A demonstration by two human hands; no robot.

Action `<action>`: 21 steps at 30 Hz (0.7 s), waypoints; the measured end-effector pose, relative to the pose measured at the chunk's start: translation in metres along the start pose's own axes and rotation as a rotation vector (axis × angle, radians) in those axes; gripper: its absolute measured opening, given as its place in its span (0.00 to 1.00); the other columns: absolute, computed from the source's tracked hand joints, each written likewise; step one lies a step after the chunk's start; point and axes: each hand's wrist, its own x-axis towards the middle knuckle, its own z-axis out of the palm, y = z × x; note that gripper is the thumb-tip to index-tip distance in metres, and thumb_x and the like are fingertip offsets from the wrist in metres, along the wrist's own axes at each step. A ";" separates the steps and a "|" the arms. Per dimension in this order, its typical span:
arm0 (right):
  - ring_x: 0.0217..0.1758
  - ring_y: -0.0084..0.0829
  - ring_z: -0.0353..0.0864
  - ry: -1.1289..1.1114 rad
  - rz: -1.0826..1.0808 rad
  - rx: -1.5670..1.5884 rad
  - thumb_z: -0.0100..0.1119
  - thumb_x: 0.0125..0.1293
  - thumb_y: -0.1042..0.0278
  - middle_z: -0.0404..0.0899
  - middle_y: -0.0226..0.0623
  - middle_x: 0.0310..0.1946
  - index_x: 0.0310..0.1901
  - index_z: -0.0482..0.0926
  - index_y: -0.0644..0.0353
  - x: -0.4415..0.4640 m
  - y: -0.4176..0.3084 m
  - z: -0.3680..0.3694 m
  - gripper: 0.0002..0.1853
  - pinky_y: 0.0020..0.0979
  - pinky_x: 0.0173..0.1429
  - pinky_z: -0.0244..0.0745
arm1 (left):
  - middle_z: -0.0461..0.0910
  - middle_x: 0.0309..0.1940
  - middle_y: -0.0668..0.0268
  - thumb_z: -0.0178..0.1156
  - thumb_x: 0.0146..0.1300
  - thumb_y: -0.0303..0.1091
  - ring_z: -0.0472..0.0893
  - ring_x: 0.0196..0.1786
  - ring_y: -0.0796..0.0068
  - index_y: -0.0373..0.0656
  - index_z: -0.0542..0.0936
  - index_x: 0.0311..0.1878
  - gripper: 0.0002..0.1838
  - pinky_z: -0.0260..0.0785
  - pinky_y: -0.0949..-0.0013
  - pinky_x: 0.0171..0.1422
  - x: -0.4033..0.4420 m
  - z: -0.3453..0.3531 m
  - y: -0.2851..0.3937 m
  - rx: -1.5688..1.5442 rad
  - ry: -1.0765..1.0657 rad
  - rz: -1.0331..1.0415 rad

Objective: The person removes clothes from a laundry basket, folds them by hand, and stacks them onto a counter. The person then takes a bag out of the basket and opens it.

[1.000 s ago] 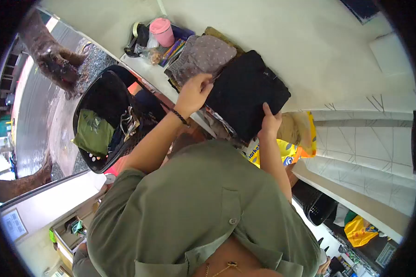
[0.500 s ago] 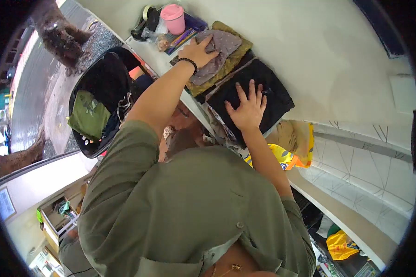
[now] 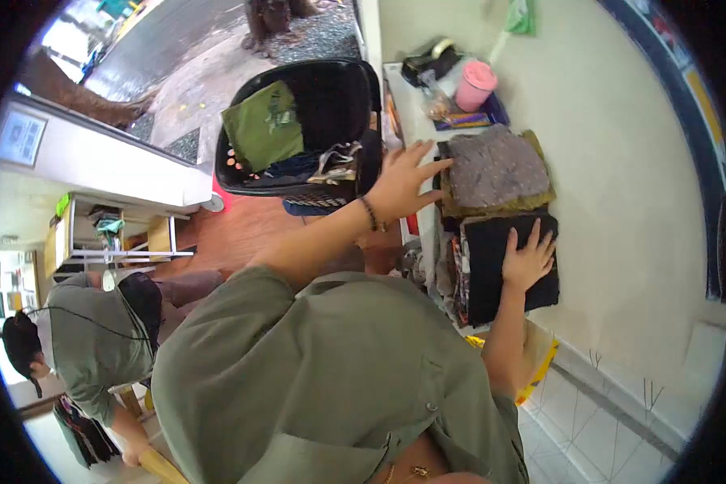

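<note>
My right hand (image 3: 529,260) lies flat on a black folded garment (image 3: 492,270) at the top of a stack of clothes, fingers spread. Just beyond it is a grey dotted folded garment (image 3: 496,168), resting on a mustard-olive cloth (image 3: 540,173). My left hand (image 3: 409,179), with a dark beaded bracelet at the wrist, is open in the air between these stacks and a black laundry basket (image 3: 298,192). Inside the basket are a green folded garment (image 3: 268,129) and some dark and patterned clothes (image 3: 335,161).
A pink lidded cup (image 3: 476,85) stands on the far end of the white counter, beside a dark bag (image 3: 429,63) and a purple-blue packet (image 3: 492,113). A wall runs along the right. At left another person (image 3: 97,339) bends forward.
My left hand has lifted off the grey dotted garment and moved toward the basket. My right hand stays on the black garment. The view has turned left, bringing the other person into fuller sight.
</note>
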 end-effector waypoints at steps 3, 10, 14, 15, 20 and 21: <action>0.80 0.48 0.51 0.030 0.019 0.054 0.51 0.67 0.34 0.57 0.46 0.76 0.74 0.62 0.38 -0.003 0.003 0.006 0.37 0.57 0.77 0.46 | 0.77 0.60 0.57 0.71 0.53 0.39 0.77 0.62 0.56 0.52 0.83 0.54 0.23 0.66 0.50 0.65 -0.023 -0.068 -0.041 0.044 0.179 -0.122; 0.71 0.56 0.66 0.233 0.083 0.504 0.68 0.57 0.57 0.64 0.60 0.69 0.61 0.76 0.58 -0.004 -0.087 -0.045 0.30 0.50 0.72 0.64 | 0.83 0.45 0.50 0.61 0.63 0.43 0.81 0.49 0.47 0.44 0.83 0.48 0.16 0.74 0.53 0.55 -0.077 -0.116 -0.219 -0.028 0.137 -0.588; 0.66 0.58 0.70 0.209 -0.509 0.614 0.70 0.53 0.67 0.70 0.60 0.64 0.58 0.78 0.58 -0.029 -0.218 -0.071 0.27 0.51 0.67 0.66 | 0.83 0.48 0.47 0.58 0.66 0.51 0.81 0.52 0.46 0.41 0.82 0.51 0.23 0.72 0.51 0.57 -0.114 -0.100 -0.220 -0.025 -0.258 -0.446; 0.68 0.56 0.68 0.135 -0.605 0.783 0.69 0.54 0.64 0.68 0.58 0.66 0.58 0.79 0.56 -0.035 -0.251 -0.071 0.27 0.52 0.68 0.63 | 0.83 0.48 0.46 0.57 0.67 0.53 0.81 0.52 0.46 0.41 0.82 0.52 0.24 0.71 0.51 0.58 -0.119 -0.098 -0.221 -0.027 -0.455 -0.466; 0.71 0.50 0.65 0.020 -0.951 0.582 0.64 0.60 0.51 0.70 0.48 0.66 0.59 0.79 0.51 -0.066 -0.368 -0.051 0.26 0.54 0.70 0.56 | 0.79 0.56 0.51 0.64 0.60 0.43 0.76 0.60 0.47 0.50 0.81 0.56 0.21 0.68 0.50 0.62 -0.100 -0.135 -0.256 -0.015 -0.025 -0.419; 0.70 0.49 0.67 0.002 -1.008 0.529 0.62 0.61 0.49 0.73 0.46 0.64 0.57 0.81 0.51 -0.069 -0.379 -0.041 0.25 0.54 0.69 0.57 | 0.77 0.59 0.52 0.65 0.59 0.39 0.74 0.63 0.48 0.52 0.81 0.58 0.22 0.67 0.50 0.64 -0.095 -0.143 -0.266 0.106 0.122 -0.321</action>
